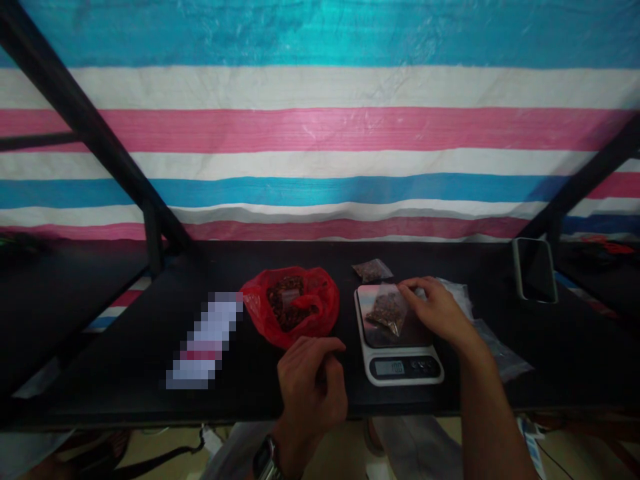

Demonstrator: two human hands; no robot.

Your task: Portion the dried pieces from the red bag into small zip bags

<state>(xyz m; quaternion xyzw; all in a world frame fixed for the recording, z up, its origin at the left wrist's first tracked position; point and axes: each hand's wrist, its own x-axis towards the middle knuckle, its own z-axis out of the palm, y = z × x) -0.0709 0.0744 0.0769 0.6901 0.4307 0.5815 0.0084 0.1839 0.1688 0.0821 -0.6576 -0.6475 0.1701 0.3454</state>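
A white kitchen scale with a steel top shows 10.0 on its display. On its plate lies a small clear zip bag of brown granules. My right hand reaches over the plate from the right, thumb and fingers closed at the bag's upper edge. My left hand is curled closed in front of the scale's left side, with nothing visible in it. Just beyond it sits an open red plastic bag holding brown pieces and a small light item. Behind the scale lies another filled zip bag.
Flat clear plastic bags lie right of the scale, partly behind my right arm. A phone lies at the far right of the black table. Left of the red bag is a pixelated pale strip. Dark slanted posts flank a striped sheet.
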